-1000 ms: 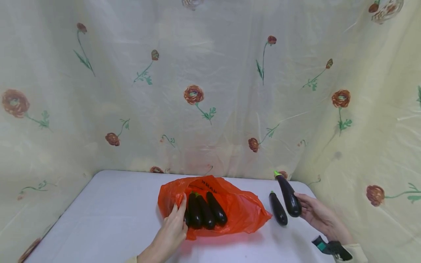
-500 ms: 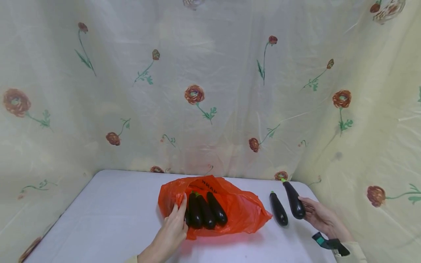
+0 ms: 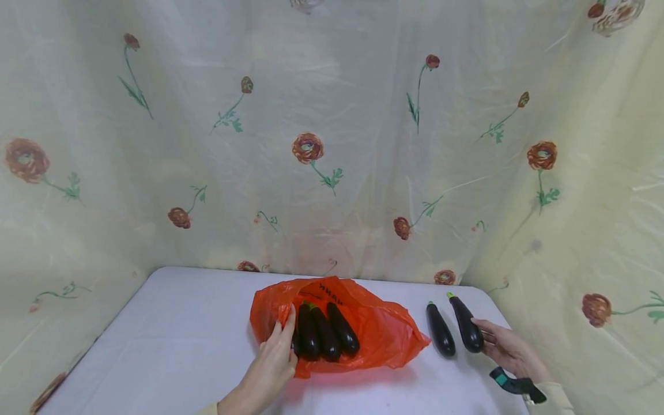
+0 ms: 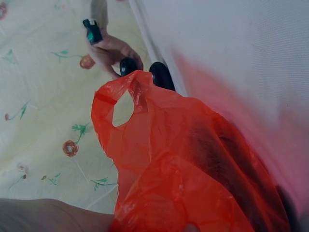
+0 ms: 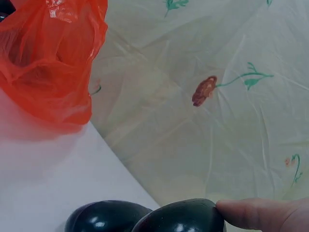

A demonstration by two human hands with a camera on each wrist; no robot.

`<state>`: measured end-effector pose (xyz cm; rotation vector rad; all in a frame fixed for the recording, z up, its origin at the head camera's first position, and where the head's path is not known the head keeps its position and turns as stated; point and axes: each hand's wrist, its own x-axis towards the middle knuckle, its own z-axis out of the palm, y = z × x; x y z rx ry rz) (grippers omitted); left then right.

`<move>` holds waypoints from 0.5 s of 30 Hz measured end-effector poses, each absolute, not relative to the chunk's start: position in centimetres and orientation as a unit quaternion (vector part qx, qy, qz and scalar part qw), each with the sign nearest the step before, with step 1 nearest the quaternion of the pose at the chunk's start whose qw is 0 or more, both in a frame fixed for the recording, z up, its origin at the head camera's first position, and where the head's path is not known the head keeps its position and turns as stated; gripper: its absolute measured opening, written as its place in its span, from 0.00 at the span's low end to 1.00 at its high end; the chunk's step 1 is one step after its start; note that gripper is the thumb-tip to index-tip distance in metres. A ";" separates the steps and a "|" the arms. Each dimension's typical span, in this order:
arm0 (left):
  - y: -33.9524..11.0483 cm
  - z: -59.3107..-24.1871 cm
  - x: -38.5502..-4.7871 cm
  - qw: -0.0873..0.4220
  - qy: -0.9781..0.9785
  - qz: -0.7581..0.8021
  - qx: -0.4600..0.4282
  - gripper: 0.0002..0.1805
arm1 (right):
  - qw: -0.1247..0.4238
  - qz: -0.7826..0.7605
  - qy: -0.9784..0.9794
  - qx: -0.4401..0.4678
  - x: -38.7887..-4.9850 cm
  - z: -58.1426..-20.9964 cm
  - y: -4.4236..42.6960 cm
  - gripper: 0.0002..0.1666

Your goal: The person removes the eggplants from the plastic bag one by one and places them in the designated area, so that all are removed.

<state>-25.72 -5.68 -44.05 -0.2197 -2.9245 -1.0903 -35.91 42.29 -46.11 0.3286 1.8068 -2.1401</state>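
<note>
My left hand [image 3: 275, 357] pinches the near-left edge of a red plastic bag [image 3: 384, 340] lying on the table. Several dark eggplants [image 3: 339, 331] show in the bag's mouth, side by side; one at the left is mostly hidden behind my fingers. At the table's right side, my right hand [image 3: 510, 346] holds an eggplant [image 3: 465, 323] by its thick end, the green stem pointing away. Just left of it another eggplant [image 3: 441, 329] lies on the table. The right wrist view shows my thumb [image 5: 256, 213] against the held eggplant [image 5: 181, 217].
The white table [image 3: 181, 334] stretches left of the bag. A flowered curtain [image 3: 332, 173] hangs behind the table and along both sides. A dark strap [image 3: 519, 386] is around my right wrist.
My right hand has moved slightly right and lowered the eggplant beside the one lying on the table. The left hand and the bag stay in place.
</note>
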 end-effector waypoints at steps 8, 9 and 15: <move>-5.7 -44.0 -25.7 0.015 -0.936 -0.343 -0.070 0.46 | 0.139 -0.711 0.667 0.175 -36.5 -46.8 42.3 0.43; -5.7 -44.0 -25.7 0.014 -0.936 -0.344 -0.069 0.46 | 0.137 -0.707 0.671 0.179 -36.6 -47.0 42.3 0.43; -5.6 -44.0 -25.7 0.005 -0.936 -0.345 -0.061 0.46 | 0.134 -0.698 0.683 0.170 -36.8 -48.0 42.7 0.28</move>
